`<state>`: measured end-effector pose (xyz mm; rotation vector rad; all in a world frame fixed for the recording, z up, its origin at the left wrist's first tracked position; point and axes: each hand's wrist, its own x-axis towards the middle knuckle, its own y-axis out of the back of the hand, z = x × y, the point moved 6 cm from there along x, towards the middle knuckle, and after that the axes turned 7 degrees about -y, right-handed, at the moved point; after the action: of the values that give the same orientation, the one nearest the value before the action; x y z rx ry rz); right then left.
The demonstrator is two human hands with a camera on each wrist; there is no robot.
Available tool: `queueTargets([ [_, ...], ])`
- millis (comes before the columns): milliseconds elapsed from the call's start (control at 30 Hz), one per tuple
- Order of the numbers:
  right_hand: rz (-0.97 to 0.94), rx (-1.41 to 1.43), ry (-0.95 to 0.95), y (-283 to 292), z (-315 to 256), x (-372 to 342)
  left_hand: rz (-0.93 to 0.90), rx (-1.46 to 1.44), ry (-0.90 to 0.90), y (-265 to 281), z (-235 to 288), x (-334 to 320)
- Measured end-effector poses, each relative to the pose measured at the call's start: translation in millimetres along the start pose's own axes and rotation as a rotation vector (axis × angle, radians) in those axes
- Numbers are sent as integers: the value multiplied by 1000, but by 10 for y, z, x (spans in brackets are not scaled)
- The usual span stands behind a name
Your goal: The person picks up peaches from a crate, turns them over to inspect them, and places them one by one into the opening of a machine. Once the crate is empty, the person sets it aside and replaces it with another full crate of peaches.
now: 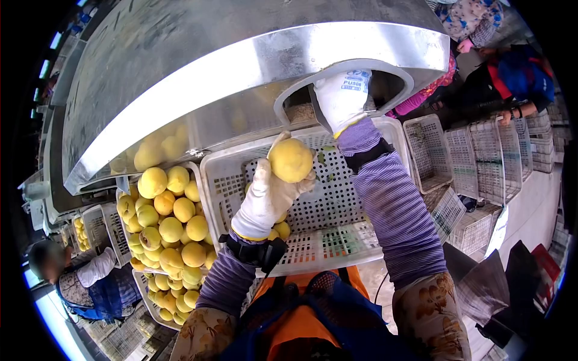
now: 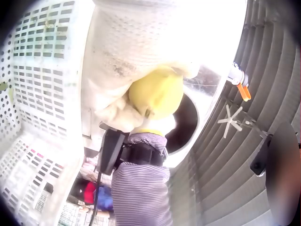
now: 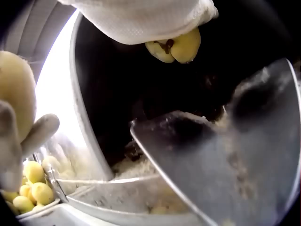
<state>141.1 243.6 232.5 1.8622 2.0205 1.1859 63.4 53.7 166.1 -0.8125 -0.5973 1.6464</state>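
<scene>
In the head view my gloved left hand (image 1: 268,195) grips a round yellow fruit (image 1: 291,160) above a white perforated crate (image 1: 337,198); the left wrist view shows that fruit (image 2: 157,94) against the glove. My gloved right hand (image 1: 344,99) reaches into the oval opening (image 1: 283,108) of a metal machine. Up close in the right wrist view, the right hand (image 3: 146,19) holds a yellow fruit (image 3: 187,46) with a deep groove and a dark spot, over a metal chute (image 3: 225,155). Its fingertips are out of sight. A few yellow fruits (image 1: 281,230) lie in the crate below my left hand.
A crate heaped with yellow fruit (image 1: 171,228) stands at the left, with another (image 1: 174,298) below it. The metal hood (image 1: 241,54) spans the top. Stacked white crates (image 1: 475,156) line the right side. People are at the far left and upper right.
</scene>
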Motion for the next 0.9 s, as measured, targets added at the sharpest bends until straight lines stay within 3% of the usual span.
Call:
queueTargets([
  [67,-43,-127,45,48,-64,18,31,-32,-29,-56,43,41],
  [100,-44,156,-76,267,-138,-105,36,-5,-43,-93,78,51],
  [133,104,348,-38,489,-221,-328,43,16,-63,-130,106,46],
  [233,-32,358,184,638,-306,-1072,2,-44,-94,-120,103,56],
  [400,-200,306,-70,431,-317,-1219,19,58,-147,-248,118,121],
  [467,-79,234,-73,380,-219,-1078,-20,119,-236,-470,254,161],
  [533,22,121,-121,313,-84,-923,101,265,-198,-193,207,94],
  [633,139,-81,-4,36,269,-719,296,406,-124,363,-30,-26],
  [767,43,-146,-8,-153,331,-373,505,432,37,1111,-417,-299],
  [800,121,-129,23,-145,301,-318,550,431,73,1263,-498,-328],
  [900,29,-46,109,-66,117,-87,616,813,22,2003,-824,-430],
])
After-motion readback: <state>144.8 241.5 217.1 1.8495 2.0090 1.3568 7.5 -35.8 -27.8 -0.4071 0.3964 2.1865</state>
